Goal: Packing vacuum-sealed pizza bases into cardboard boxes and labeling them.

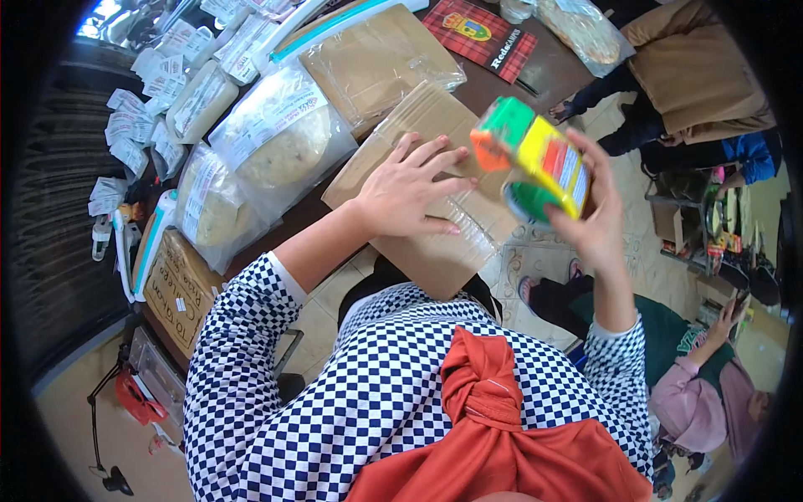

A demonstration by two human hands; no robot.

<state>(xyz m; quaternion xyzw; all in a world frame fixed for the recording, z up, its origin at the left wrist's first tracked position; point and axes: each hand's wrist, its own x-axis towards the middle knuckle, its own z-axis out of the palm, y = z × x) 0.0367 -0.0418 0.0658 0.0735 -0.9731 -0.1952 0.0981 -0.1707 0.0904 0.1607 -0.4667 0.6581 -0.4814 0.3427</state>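
Observation:
My left hand (414, 188) lies flat with spread fingers on a cardboard parcel (439, 263), pressing without gripping. The parcel reaches from the table's edge to my lap, and shiny clear tape (467, 226) crosses its face. Above its right side, my right hand (593, 201) grips what looks like a packing-tape dispenser (542, 147), yellow, green and orange. Motion blurs the dispenser, so whether it touches the parcel cannot be told.
Bagged flat rounds (282, 138) with labels sit left of the parcel. A plastic-wrapped cardboard piece (376, 63) lies behind it, near a red plaid booklet (477, 37). On the right are a standing person (696, 69), a seated person (684, 364) holding a phone, and a shelf (677, 216).

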